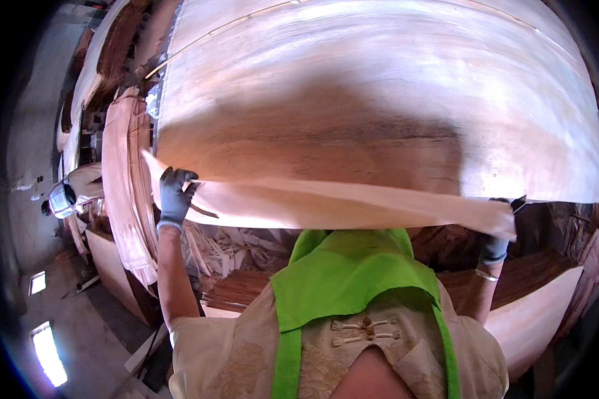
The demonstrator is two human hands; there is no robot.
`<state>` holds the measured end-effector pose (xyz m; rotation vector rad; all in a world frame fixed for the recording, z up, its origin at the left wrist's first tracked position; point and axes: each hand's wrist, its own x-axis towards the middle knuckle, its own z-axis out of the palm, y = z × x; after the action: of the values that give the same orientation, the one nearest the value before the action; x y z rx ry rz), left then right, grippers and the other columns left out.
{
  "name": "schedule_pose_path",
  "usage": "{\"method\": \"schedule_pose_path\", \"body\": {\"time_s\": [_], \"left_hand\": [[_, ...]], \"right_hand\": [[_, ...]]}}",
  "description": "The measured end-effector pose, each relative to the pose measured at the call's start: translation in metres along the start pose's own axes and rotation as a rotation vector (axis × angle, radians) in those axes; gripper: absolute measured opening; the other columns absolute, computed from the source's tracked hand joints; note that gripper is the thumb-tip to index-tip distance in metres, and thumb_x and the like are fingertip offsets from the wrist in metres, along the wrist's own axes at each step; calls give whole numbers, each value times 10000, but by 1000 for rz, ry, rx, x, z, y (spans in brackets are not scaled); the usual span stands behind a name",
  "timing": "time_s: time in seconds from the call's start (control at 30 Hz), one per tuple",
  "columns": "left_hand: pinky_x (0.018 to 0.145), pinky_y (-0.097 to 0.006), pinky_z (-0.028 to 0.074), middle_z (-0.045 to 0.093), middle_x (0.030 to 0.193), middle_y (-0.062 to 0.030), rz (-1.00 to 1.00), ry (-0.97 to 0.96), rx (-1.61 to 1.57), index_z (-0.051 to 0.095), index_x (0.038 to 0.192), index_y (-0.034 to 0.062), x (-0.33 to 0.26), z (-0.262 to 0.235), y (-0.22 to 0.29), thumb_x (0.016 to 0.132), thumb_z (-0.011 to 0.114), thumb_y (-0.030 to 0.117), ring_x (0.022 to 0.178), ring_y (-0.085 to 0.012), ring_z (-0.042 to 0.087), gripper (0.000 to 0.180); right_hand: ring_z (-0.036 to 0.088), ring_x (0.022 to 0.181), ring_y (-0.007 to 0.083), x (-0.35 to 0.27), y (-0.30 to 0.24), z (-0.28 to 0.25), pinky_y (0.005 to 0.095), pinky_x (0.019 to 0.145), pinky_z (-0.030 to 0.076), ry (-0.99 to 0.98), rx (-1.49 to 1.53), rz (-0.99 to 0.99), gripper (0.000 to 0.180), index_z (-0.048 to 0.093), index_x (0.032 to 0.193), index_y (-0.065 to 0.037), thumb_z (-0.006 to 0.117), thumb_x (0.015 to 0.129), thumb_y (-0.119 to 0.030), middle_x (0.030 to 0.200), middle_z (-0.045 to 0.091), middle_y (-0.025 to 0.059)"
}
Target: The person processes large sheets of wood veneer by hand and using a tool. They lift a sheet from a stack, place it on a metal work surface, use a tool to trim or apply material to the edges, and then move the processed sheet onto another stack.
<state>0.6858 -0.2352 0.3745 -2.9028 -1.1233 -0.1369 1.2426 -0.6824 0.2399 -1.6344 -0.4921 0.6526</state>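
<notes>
A thin, pale strip of wood veneer [266, 205] stretches between my two hands, along the near edge of a large veneer sheet [299, 100]. My left hand [175, 198], in a grey glove, is closed on the strip near its left end, which tapers to a raised point. At the other end my right hand [494, 249], gloved too, is at the strip's drooping, curled tip. The strip covers most of its fingers, so their grip is hidden. A small dark pointed shape [519, 201] shows beside that hand; I cannot make out what it is.
Tall folded veneer sheets [123, 186] hang left of the large sheet. A stack of brown sheets [539, 279] stands near my right arm, and crumpled veneer scraps [226, 249] lie below the near edge. A thin light stick [219, 28] rests across the far side.
</notes>
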Motion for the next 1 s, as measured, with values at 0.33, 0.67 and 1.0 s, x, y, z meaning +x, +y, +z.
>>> {"method": "schedule_pose_path", "body": {"time_s": [0.33, 0.67, 1.0], "left_hand": [[697, -418, 449, 642, 822, -93, -176, -380, 102, 654, 807, 152, 106, 140, -17, 743, 630, 305, 784, -268, 610, 168], [660, -392, 456, 551, 937, -74, -441, 27, 404, 565, 980, 153, 75, 153, 24, 707, 661, 242, 853, -252, 559, 302], [872, -440, 377, 531, 1155, -113, -423, 369, -183, 561, 1086, 103, 58, 196, 113, 824, 506, 218, 1117, -307, 456, 292]], "right_hand": [[386, 428, 38, 125, 43, 11, 202, 383, 300, 392, -29, 54, 117, 574, 748, -134, 687, 769, -158, 591, 498, -60], [611, 841, 302, 171, 68, 65, 374, 739, 477, 473, -900, 6, 338, 583, 939, -37, 696, 732, -279, 888, 638, 154], [534, 957, 354, 137, -6, 124, 417, 816, 441, 315, -1094, -402, 333, 507, 1129, -53, 546, 838, -209, 1053, 545, 187]]}}
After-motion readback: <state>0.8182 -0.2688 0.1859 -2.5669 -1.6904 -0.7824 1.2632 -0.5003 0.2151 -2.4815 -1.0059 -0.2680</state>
